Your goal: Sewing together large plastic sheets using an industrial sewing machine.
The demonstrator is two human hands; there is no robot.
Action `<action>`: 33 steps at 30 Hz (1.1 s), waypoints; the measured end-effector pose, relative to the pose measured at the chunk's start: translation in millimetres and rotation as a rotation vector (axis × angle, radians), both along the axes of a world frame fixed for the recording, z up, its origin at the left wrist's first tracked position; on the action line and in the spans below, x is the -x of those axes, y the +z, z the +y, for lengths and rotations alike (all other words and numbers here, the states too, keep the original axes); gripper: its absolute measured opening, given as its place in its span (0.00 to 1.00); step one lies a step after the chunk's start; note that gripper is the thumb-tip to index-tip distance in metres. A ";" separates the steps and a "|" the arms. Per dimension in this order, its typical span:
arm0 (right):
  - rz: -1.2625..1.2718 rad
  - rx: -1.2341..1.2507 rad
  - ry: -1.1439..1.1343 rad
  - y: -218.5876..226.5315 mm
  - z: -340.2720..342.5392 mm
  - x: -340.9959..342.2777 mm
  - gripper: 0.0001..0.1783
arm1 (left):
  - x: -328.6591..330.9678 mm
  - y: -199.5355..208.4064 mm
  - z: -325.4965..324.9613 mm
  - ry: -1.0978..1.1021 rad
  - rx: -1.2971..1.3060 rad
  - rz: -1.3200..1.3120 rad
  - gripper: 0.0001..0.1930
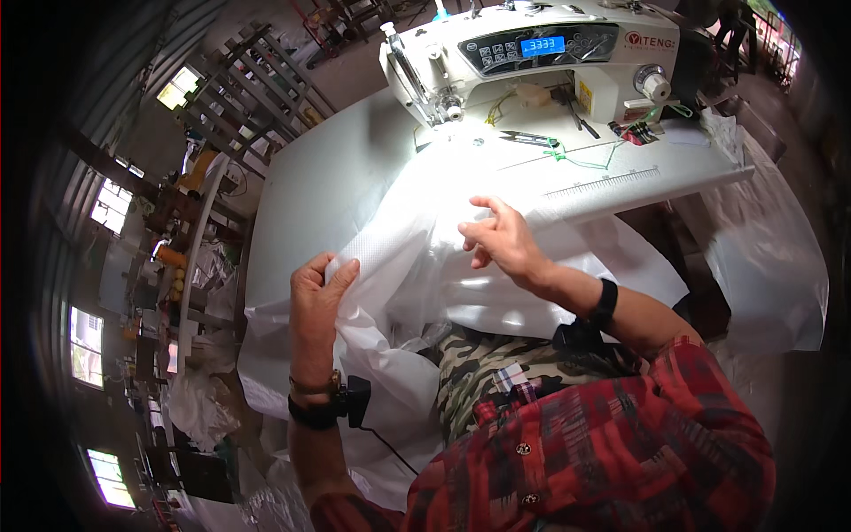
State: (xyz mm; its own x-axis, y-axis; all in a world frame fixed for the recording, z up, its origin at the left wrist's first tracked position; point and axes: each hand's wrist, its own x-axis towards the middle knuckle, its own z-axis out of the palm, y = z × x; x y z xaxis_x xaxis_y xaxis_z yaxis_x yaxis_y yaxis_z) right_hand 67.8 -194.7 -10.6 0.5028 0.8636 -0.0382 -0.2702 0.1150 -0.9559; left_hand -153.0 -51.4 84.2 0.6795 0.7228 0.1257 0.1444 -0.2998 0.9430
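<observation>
A white, finely textured plastic sheet (377, 253) runs from under the needle area of a white sewing machine (514, 75) toward me, over the table's front edge and onto my lap. My left hand (321, 288) pinches the sheet's left edge between thumb and fingers. Above the sheet, right of the middle, hovers my right hand (503, 238), its fingers loosely bent and apart, with nothing visible in them. Bright lamp glare washes out the sheet near the needle, so the stitching spot cannot be made out.
The pale sewing table (301, 191) carries a printed ruler (603, 182) along its front right. Dark snips (529, 138), a green cord (581, 161) and plaid scraps (634, 133) lie by the machine. Clear plastic (771, 230) hangs at the right; a metal rack (253, 93) stands back left.
</observation>
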 end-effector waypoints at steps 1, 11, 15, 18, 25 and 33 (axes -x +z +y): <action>0.083 0.070 0.007 4.5 4.3 -4.2 0.32 | -2.7 5.8 -1.1 -0.007 -0.003 -0.022 0.08; 0.067 0.110 0.312 0.8 18.6 18.7 0.14 | -5.6 23.3 11.6 -0.065 -0.157 0.064 0.08; 0.123 -0.115 0.370 10.6 -19.2 17.1 0.14 | 3.1 7.7 7.5 -0.080 -0.269 0.111 0.08; 0.231 -0.188 0.528 5.7 -45.3 17.0 0.12 | -5.1 5.2 -22.0 -0.150 -0.286 0.192 0.07; 0.120 -0.172 0.538 -6.9 -68.6 28.7 0.11 | -15.6 -44.8 -84.9 -0.255 -0.158 0.245 0.05; -0.332 -0.011 0.668 5.2 -70.1 40.5 0.13 | -11.2 -91.8 -101.4 -0.333 -0.134 0.252 0.02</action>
State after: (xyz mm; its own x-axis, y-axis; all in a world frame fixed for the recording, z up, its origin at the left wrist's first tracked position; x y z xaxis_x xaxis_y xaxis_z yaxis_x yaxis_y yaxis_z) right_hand 27.4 -264.8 -5.4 -0.1458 0.9887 0.0347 0.0166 0.0376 -0.9992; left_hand -141.8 -152.8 -7.6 0.8941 0.4479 0.0039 0.2402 -0.4867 0.8399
